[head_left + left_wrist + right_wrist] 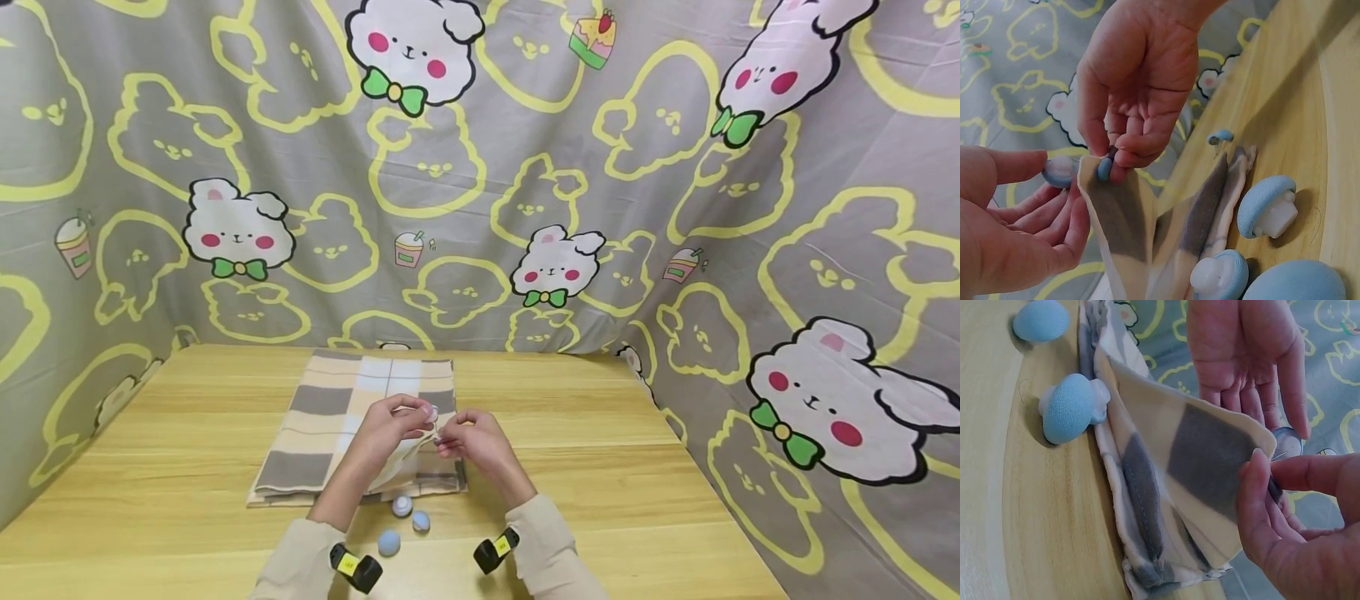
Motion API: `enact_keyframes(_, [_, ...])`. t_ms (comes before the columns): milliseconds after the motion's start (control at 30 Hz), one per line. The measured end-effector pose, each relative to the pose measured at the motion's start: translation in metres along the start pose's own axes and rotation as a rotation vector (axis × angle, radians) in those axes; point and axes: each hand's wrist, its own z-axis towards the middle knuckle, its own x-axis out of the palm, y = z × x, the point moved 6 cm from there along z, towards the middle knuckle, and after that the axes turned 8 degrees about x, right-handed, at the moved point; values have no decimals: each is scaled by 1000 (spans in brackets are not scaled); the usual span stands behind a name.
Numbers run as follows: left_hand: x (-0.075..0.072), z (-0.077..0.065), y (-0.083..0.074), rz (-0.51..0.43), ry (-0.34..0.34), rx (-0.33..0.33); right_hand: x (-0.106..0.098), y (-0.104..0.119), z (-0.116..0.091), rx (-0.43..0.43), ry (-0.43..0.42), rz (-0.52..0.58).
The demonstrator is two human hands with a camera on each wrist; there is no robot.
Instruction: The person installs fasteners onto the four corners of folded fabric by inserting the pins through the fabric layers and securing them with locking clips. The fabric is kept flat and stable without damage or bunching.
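A folded plaid blanket [300,425] in beige, grey and white lies on the table, its near corner lifted. My left hand [386,429] pinches a blue-and-white mushroom-shaped blanket clip [1060,172] between thumb and fingers, beside that corner. A thin pin shows between clip and cloth in the right wrist view. My right hand [480,440] pinches the blanket corner [1260,440]; a small blue piece [1104,169] shows by its fingertips. How far the pin enters the cloth is hidden. Loose clips [402,505] lie in front of the blanket.
Among the loose clips, a blue rounded cap [388,543] sits nearest me. Another small blue cap [1220,135] shows beyond the blanket's edge in the left wrist view. A patterned grey curtain [450,183] hangs behind the wooden table [600,500].
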Motion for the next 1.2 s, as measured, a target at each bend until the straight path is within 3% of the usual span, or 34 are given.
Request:
enact_keyframes(533, [1, -2, -3, 28, 21, 6, -1, 0, 1, 12, -19, -5])
enact_keyframes(833, [1, -1, -7, 168, 12, 72, -1, -2, 1, 9, -17, -19])
enact_keyframes(1200, [5, -2, -11, 238, 34, 126, -2, -5, 3, 22, 16, 23])
